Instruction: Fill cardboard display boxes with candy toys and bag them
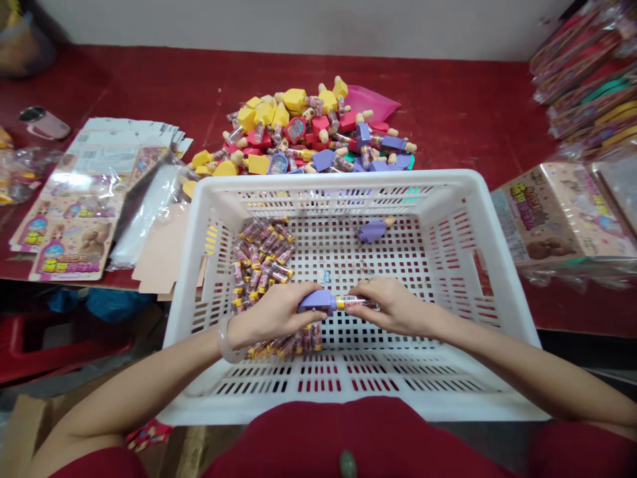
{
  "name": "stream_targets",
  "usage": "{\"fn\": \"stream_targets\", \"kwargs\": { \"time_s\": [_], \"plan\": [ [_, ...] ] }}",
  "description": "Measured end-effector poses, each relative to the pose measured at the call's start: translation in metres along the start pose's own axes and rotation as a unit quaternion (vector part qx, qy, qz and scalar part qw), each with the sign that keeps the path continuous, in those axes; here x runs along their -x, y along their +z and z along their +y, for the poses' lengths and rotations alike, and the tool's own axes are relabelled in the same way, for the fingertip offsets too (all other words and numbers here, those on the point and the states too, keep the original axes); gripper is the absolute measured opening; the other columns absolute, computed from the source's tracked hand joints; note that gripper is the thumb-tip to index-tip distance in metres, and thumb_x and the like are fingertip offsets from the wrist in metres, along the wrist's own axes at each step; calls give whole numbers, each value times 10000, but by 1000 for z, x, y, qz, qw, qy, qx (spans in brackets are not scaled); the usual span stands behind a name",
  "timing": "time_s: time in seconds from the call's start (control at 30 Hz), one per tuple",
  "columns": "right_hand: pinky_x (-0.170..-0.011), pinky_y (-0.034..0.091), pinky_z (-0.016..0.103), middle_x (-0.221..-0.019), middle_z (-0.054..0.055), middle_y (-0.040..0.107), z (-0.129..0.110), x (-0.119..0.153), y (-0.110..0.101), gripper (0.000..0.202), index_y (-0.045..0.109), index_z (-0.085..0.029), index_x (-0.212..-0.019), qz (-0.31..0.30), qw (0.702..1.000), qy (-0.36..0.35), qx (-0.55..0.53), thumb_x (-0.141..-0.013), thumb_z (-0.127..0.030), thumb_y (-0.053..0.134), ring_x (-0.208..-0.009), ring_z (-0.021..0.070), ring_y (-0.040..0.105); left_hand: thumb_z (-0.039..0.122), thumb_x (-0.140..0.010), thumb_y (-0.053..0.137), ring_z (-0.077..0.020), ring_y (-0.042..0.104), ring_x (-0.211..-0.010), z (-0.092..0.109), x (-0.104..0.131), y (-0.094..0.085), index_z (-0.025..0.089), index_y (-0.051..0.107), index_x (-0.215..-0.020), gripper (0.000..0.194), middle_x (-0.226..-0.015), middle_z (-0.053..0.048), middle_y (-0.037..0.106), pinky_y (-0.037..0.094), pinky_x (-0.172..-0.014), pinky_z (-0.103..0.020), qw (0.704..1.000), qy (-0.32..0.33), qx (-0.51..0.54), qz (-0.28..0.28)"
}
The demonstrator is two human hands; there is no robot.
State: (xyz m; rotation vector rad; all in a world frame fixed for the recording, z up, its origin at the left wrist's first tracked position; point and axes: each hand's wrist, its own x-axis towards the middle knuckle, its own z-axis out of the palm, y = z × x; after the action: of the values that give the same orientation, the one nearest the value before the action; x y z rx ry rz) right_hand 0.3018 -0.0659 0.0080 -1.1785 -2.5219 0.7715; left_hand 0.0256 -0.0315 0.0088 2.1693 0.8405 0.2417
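Left hand [286, 309] grips purple holder [316, 301]; right hand [391, 302] grips clear tube [351, 301], yellow end meeting holder, over white crate [338, 178]. Inside: loose tubes [263, 259], left; second purple piece [372, 231], far, right of centre.

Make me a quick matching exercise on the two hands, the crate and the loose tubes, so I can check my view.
Column one:
1. Left hand
2. Right hand
3. Crate
4. Loose tubes

Column two:
A. White, with slotted walls
B. Holding a clear tube
C. Heaped inside, toward the left
D. Holding a purple piece

Pairs: 1-D, 2-B, 3-A, 4-C
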Motion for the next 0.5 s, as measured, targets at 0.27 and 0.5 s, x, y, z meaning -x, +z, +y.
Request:
{"fn": "stream_targets", "kwargs": {
  "time_s": [0.27,0.5],
  "plan": [
    [-717,354,357,-861,126,708,-4,-13,17,246,648,-106,-1073,13,970,-112,215,-1043,-248,450,-749,212,594,484,-941,607,-202,688,-857,2,-5,0,197,650,-1128,345,-994,-57,742,516,-773,-318,1000,-18,-3,-18],
    [-775,417,395,-1048,183,690,10,-86,27,328,539,-65,-1222,-84,949,-66,298,-1042,-141,275,-876,253,644,647,-873,596,-334,662,-1136,-30,-21,-11,186,592,-1255,598,-1243,-149,694,541,-934,-459,983,-3,-120,136]
  ]
}}
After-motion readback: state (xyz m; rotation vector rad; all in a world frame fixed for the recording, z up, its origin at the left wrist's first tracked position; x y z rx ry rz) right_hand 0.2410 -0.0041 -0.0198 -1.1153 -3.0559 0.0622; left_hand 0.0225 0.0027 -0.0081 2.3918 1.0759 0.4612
